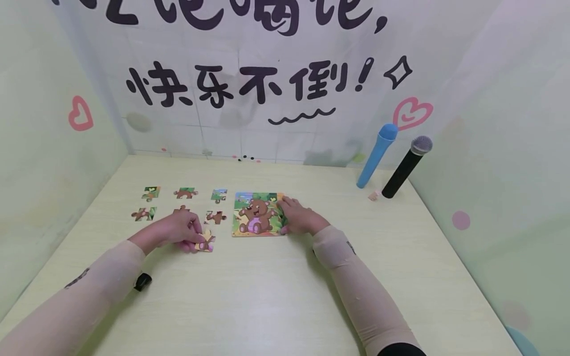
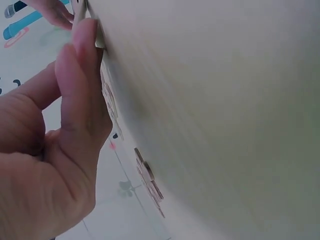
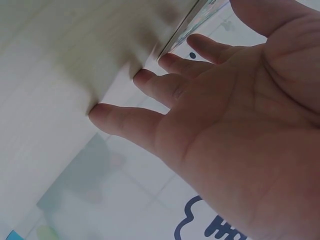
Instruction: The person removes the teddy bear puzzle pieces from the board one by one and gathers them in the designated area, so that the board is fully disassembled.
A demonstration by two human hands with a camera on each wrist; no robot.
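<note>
Left hand [image 1: 180, 232] pinches loose puzzle piece [image 1: 206, 242]; right hand [image 1: 299, 217] (fingers straight) steadies bear puzzle board [image 1: 256, 215].

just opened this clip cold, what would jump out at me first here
The bear puzzle board in the middle of the pale table draws the eye, with the right hand resting on its right edge. Left of it, loose puzzle pieces lie in rows, and the left hand pinches one piece at the near end. At the far right, a blue microphone and a black microphone lean against the wall.
</note>
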